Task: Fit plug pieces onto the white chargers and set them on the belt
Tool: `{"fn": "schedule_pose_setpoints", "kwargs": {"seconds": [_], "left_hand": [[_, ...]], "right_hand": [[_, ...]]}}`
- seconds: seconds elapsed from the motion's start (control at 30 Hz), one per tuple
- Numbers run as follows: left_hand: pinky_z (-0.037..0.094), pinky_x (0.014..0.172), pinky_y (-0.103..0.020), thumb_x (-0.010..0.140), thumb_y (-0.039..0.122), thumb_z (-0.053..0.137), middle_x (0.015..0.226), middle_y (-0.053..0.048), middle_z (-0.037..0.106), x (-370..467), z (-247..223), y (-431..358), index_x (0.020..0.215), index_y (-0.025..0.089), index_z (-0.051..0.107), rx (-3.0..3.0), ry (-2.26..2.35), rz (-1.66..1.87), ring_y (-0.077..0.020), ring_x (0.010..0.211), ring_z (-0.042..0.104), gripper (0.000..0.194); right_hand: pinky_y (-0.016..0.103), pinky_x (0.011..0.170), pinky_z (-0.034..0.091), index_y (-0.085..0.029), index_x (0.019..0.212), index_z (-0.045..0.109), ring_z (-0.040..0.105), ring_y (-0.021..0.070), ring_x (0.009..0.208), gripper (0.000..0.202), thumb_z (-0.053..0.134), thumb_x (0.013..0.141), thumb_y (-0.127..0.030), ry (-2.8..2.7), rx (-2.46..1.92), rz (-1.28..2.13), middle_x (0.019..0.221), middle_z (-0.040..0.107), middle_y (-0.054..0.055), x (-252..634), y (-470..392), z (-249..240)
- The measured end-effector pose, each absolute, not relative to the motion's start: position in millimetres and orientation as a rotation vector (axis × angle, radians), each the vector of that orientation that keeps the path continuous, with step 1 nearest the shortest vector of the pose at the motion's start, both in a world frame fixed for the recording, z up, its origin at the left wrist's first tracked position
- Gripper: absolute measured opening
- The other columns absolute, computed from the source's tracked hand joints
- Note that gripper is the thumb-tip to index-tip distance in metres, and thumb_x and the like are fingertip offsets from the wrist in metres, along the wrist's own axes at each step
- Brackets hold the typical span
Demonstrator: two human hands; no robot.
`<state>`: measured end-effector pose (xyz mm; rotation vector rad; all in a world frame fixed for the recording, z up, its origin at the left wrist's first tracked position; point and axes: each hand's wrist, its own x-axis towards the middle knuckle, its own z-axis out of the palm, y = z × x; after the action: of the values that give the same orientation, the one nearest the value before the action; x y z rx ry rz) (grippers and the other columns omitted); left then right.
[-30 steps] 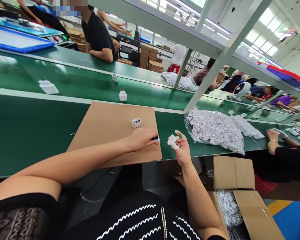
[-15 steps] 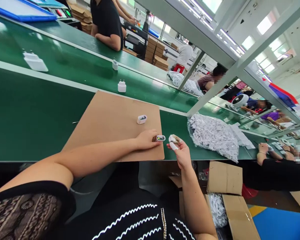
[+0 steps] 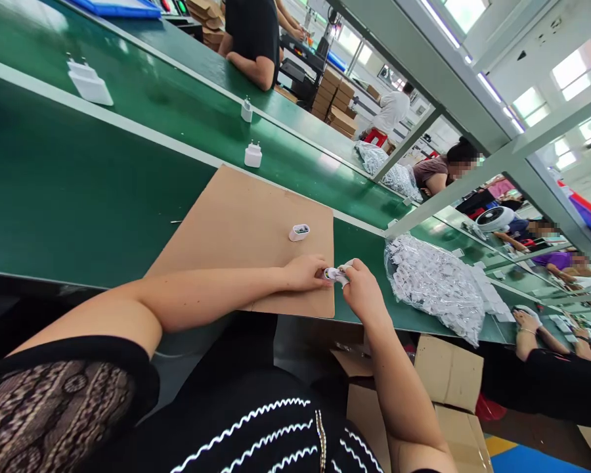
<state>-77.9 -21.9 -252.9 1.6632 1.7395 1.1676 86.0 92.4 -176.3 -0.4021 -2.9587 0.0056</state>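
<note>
Near the right edge of the cardboard sheet (image 3: pixel 256 217), my left hand (image 3: pixel 305 272) is closed round a white charger housing (image 3: pixel 329 273). Its open end faces right. My right hand (image 3: pixel 363 290), with white coverings on some fingertips, pinches a small white piece (image 3: pixel 342 273) against that open end. Fingers partly hide the piece, so I cannot tell how far it sits in. Another white charger housing (image 3: pixel 299 232) lies on the cardboard beyond my hands, its open end showing a green circuit board.
White plug chargers (image 3: pixel 253 155) stand along the green conveyor belt (image 3: pixel 177 118). To the right lies a clear bag of white parts (image 3: pixel 433 282), beside a metal post (image 3: pixel 423 197). Open cardboard boxes (image 3: pixel 448 374) sit below the bench edge. Co-workers (image 3: pixel 253 39) are at benches around.
My right hand has moved left, bringing the small white piece from apart to the housing's open end. The whole view has shifted and tilted slightly.
</note>
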Motion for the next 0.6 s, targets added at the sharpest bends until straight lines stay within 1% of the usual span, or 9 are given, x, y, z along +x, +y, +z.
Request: {"fn": "schedule_pose_setpoints", "kwargs": {"seconds": [0.13,0.23,0.3,0.43,0.6], "left_hand": [[0.035,0.061,-0.029,0.088,0.048,0.071,0.084,-0.001,0.056,-79,-249,-23,0.08,0.018,0.066,1.674,1.761,1.138,-0.0148,0.068,0.052,0.031],[0.033,0.06,-0.029,0.088,0.047,0.07,0.082,-0.001,0.054,-79,-246,-24,0.078,0.018,0.065,1.66,1.772,1.109,-0.014,0.067,0.05,0.031],[0.032,0.06,-0.029,0.088,0.046,0.071,0.082,0.0,0.053,-79,-243,-25,0.076,0.018,0.063,1.652,1.769,1.093,-0.0135,0.066,0.049,0.032],[0.032,0.06,-0.029,0.087,0.045,0.072,0.082,0.0,0.053,-78,-242,-25,0.076,0.017,0.063,1.641,1.769,1.085,-0.0131,0.066,0.049,0.031],[0.033,0.061,-0.029,0.087,0.045,0.072,0.082,0.0,0.053,-78,-244,-24,0.077,0.018,0.064,1.639,1.765,1.106,-0.0134,0.067,0.05,0.03]], "right_hand": [[0.03,0.077,0.045,-0.02,0.102,0.073,0.057,0.0218,0.09,0.034,0.052,0.085,0.001,-3.031,-0.369,0.024,0.094,0.06,0.006,81,92,-171],[0.03,0.078,0.042,-0.018,0.101,0.072,0.057,0.0218,0.093,0.033,0.051,0.086,0.003,-3.103,-0.417,-0.06,0.096,0.062,0.007,78,87,-164],[0.03,0.077,0.04,-0.017,0.099,0.071,0.057,0.0216,0.093,0.031,0.051,0.087,0.003,-3.157,-0.451,-0.127,0.098,0.063,0.008,76,84,-159],[0.031,0.071,0.036,-0.017,0.093,0.071,0.056,0.0208,0.087,0.027,0.051,0.088,0.001,-3.21,-0.491,-0.228,0.096,0.064,0.008,72,79,-153],[0.031,0.069,0.034,-0.017,0.088,0.071,0.057,0.0201,0.085,0.025,0.053,0.088,0.0,-3.221,-0.561,-0.223,0.095,0.064,0.007,68,78,-153]]}}
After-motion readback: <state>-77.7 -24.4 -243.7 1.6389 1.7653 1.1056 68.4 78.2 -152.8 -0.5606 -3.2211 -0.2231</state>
